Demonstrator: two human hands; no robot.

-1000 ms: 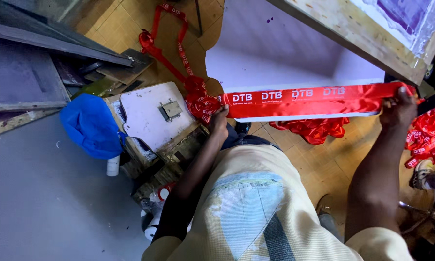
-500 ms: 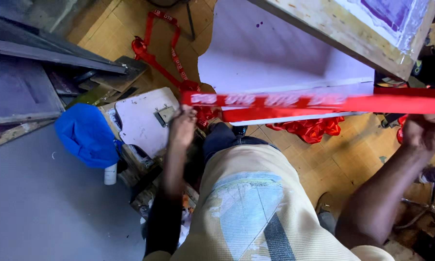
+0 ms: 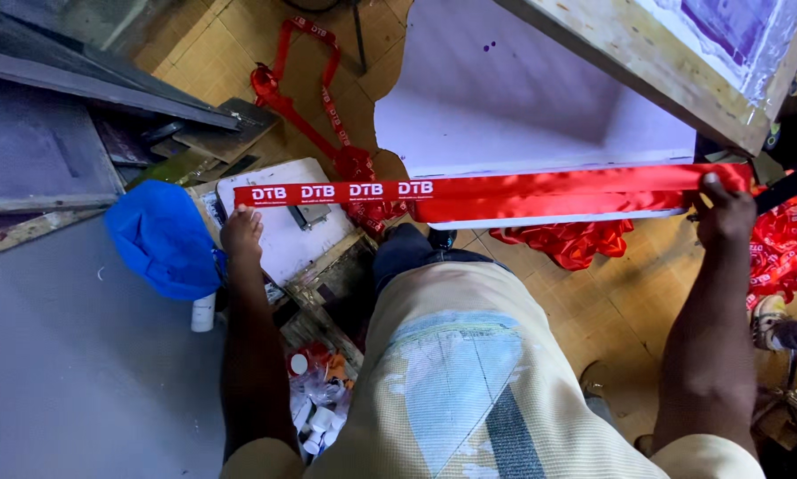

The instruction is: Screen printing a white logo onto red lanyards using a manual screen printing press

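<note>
Left hand (image 3: 241,233) pinching the left end of a red ribbon (image 3: 505,188), fingers closed on its edge; right hand (image 3: 724,213) gripping the right end, thumb up against the strip. Stretched taut between the two — long axis running left to right, roughly level, just far of the knees and over the near edge of a white board (image 3: 540,115). Each hand at its own end, neither nearer the middle; the printed stretch lying toward the left hand, the plain stretch toward the right.

Glossy bright red, flat and narrow, with white block lettering repeated in a row along the left part; toward the right apparently doubled, a second layer sagging slightly below the first.

Further out: more red ribbon heaped on the tiled floor (image 3: 629,293) under the board (image 3: 567,241) and at the far right (image 3: 784,244), another length trailing away at the far left of the board. Wooden-framed screen (image 3: 673,62) tilted above the board. Left of the left hand, a crumpled blue cloth (image 3: 161,238) — beside it a small white slab (image 3: 283,226) and, nearer, a clutter of small bottles (image 3: 314,404).
</note>
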